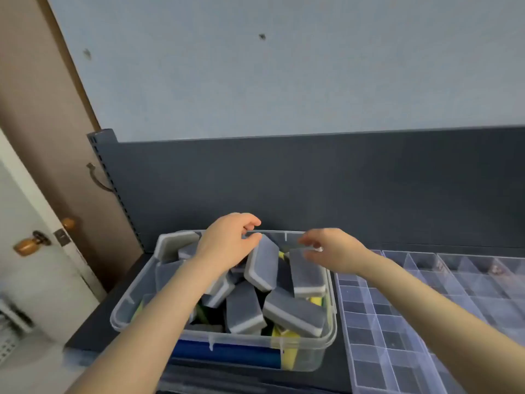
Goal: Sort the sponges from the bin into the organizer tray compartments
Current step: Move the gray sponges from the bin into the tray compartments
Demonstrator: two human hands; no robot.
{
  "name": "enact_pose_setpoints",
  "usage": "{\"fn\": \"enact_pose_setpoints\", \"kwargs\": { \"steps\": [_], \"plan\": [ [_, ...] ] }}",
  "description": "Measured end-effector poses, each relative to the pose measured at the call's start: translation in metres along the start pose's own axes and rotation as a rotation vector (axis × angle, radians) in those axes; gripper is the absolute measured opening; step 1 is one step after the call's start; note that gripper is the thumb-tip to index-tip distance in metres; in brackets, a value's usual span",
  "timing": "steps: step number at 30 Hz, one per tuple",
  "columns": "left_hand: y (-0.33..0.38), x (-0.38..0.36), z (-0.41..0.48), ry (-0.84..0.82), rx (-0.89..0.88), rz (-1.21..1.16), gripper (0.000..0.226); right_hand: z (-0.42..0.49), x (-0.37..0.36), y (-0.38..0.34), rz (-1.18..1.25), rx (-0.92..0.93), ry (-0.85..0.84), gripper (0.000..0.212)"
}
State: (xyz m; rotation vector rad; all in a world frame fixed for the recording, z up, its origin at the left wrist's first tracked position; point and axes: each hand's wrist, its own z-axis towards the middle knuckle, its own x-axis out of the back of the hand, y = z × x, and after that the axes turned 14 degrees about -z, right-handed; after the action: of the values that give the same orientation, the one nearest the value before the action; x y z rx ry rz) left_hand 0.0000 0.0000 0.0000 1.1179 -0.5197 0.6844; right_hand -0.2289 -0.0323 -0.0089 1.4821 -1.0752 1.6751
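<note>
A clear plastic bin (301,352) sits in front of me, piled with several grey sponges with white edges and a few yellow-green ones lower down. My left hand (227,245) hovers over the back of the bin, fingers curled, its fingertips touching the top end of a tilted grey sponge (262,263). My right hand (331,250) hangs over the bin's back right corner, fingers apart, just above another grey sponge (308,275), holding nothing. The clear organizer tray (397,322) with many empty compartments lies to the right of the bin.
A dark grey back panel (312,180) rises behind the bin and tray. Left of it stand a brown door frame and a white door with a wooden knob (27,245). A blue object shows through the bin's front wall.
</note>
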Motion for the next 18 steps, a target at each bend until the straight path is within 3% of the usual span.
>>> {"fn": "enact_pose_setpoints", "kwargs": {
  "steps": [6, 10, 18],
  "plan": [
    [-0.012, -0.025, 0.026, -0.297, 0.187, 0.256, 0.052, 0.023, -0.018, 0.005, -0.133, -0.084, -0.192, 0.048],
    [-0.020, -0.036, 0.025, -0.378, 0.144, 0.403, 0.053, 0.023, -0.033, 0.011, -0.213, -0.059, -0.286, 0.056],
    [-0.027, -0.028, 0.004, -0.189, 0.068, -0.029, 0.045, -0.005, -0.027, 0.005, -0.064, -0.118, -0.028, 0.052]
  ]
}}
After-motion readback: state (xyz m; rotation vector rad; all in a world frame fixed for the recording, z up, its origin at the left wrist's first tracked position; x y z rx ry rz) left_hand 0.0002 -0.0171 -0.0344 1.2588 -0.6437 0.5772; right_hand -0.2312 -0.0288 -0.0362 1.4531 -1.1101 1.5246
